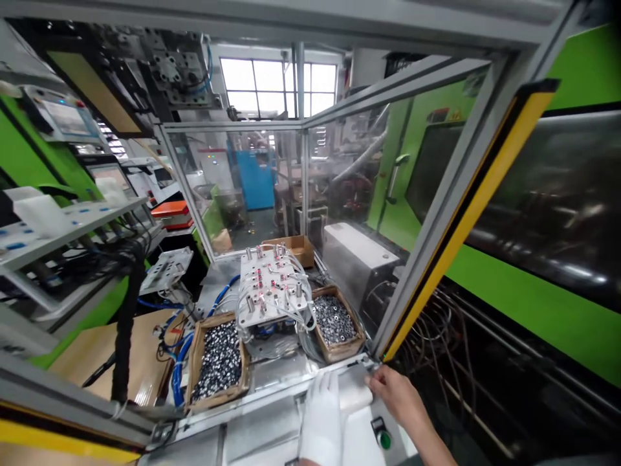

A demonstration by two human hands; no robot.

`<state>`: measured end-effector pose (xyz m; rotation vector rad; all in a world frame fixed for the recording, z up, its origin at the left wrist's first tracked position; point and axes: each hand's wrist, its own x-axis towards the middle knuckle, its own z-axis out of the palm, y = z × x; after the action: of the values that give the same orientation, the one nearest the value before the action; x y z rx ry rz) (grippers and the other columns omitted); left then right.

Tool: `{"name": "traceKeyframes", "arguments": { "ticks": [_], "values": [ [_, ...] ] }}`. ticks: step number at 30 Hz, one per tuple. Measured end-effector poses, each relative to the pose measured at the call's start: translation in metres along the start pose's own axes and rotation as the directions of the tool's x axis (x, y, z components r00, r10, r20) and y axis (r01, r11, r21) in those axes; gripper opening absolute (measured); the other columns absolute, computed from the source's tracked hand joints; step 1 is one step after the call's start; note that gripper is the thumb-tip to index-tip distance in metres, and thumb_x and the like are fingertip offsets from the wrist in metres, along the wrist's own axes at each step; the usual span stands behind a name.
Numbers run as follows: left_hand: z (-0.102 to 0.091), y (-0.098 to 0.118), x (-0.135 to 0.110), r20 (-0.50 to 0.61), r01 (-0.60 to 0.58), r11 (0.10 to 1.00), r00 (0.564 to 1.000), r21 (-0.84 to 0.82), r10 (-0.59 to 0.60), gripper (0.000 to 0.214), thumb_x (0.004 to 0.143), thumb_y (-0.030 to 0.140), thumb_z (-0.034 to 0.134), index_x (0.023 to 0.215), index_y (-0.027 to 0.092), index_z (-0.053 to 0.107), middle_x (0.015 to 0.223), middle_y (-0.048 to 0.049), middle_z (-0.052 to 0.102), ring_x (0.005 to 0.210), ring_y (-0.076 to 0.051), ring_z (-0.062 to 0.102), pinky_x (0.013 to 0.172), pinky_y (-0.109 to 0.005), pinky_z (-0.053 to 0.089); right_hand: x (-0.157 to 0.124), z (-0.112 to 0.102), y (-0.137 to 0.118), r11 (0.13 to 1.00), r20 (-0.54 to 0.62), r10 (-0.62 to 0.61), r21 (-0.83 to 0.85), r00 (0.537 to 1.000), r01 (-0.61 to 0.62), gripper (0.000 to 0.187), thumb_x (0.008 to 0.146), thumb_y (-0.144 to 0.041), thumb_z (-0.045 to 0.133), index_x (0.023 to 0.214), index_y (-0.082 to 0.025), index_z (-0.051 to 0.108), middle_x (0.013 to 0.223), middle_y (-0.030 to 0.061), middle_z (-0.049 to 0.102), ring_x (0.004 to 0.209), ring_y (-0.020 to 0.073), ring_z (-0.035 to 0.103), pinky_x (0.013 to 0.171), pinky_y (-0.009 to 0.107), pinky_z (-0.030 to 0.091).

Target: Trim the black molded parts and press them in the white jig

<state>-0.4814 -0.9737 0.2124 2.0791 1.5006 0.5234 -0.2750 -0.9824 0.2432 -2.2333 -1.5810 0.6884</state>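
Observation:
My left hand (321,414), in a white glove, reaches in from the bottom edge. Its fingers are stretched out and lie close together over the front ledge. Bare, my right hand (395,391) is just to the right, thumb and fingers pinched at the edge of a white, soft-looking piece (356,393). What exactly is between those fingertips is hidden. A green push button (384,440) sits below my right hand. Beyond the ledge stands a metal fixture plate (272,285) with pins, red lights and pale tubes.
Cardboard boxes of small metal parts flank the fixture: a left box (193,382) and a right box (356,343). An aluminium frame (458,175) with a yellow strip (468,223) rises at right. Blue hoses (179,369) run at left. An empty-looking carton (303,249) stands behind.

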Motion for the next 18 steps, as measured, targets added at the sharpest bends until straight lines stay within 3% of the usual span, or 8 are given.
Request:
{"name": "traceKeyframes", "arguments": {
  "ticks": [4, 10, 14, 16, 18],
  "values": [
    [0.003, 0.000, 0.003, 0.014, 0.036, 0.999, 0.999, 0.002, -0.036, 0.079, 0.067, -0.005, 0.044, 0.145, 0.008, 0.050, 0.149, -0.0220, 0.053, 0.140, -0.037, 0.047, 0.123, -0.051, 0.034, -0.007, -0.007, -0.010, 0.999, -0.058, -0.036, 0.021, 0.998, 0.037, 0.030, 0.085, -0.050, 0.043, 0.073, -0.023, 0.047, 0.074, 0.0054, 0.063, 0.073, 0.0230, 0.056, 0.067, 0.033, 0.032],
    [-0.013, 0.005, -0.005, 0.008, 0.024, 0.998, 1.000, -0.053, -0.024, 0.080, 0.069, 0.006, 0.059, 0.148, 0.013, 0.045, 0.154, -0.0188, 0.049, 0.144, -0.036, 0.042, 0.124, -0.045, 0.032, -0.012, -0.018, -0.022, 0.961, -0.119, -0.077, 0.254, 0.990, 0.105, 0.043, 0.083, -0.062, 0.046, 0.067, -0.022, 0.045, 0.064, 0.0014, 0.053, 0.066, 0.0187, 0.050, 0.064, 0.030, 0.034],
    [-0.033, 0.008, -0.017, -0.103, 0.073, 0.995, 0.992, -0.065, -0.079, 0.068, 0.080, 0.013, 0.057, 0.148, 0.015, 0.046, 0.153, -0.0207, 0.049, 0.143, -0.036, 0.042, 0.123, -0.052, 0.033, -0.027, -0.023, -0.043, 0.905, -0.143, -0.139, 0.383, 0.980, 0.185, 0.048, 0.086, -0.067, 0.048, 0.075, -0.020, 0.054, 0.069, 0.0023, 0.056, 0.069, 0.0187, 0.053, 0.065, 0.029, 0.040],
    [-0.044, 0.008, -0.029, -0.177, 0.111, 0.991, 0.977, -0.073, -0.122, 0.066, 0.084, 0.025, 0.062, 0.147, 0.018, 0.045, 0.150, -0.0208, 0.051, 0.137, -0.036, 0.048, 0.116, -0.055, 0.041, -0.035, -0.022, -0.055, 0.860, -0.139, -0.147, 0.471, 0.979, 0.195, 0.049, 0.085, -0.069, 0.052, 0.090, -0.021, 0.062, 0.081, 0.0045, 0.064, 0.077, 0.0207, 0.059, 0.070, 0.028, 0.046],
    [-0.053, 0.008, -0.040, -0.261, 0.143, 0.986, 0.952, -0.082, -0.160, 0.063, 0.087, 0.039, 0.065, 0.145, 0.024, 0.047, 0.146, -0.0165, 0.054, 0.131, -0.032, 0.054, 0.110, -0.055, 0.046, -0.038, -0.016, -0.069, 0.827, -0.074, -0.205, 0.520, 0.976, 0.213, 0.047, 0.084, -0.068, 0.054, 0.090, -0.022, 0.064, 0.084, 0.0051, 0.066, 0.080, 0.0223, 0.061, 0.073, 0.028, 0.049]
  ]
}}
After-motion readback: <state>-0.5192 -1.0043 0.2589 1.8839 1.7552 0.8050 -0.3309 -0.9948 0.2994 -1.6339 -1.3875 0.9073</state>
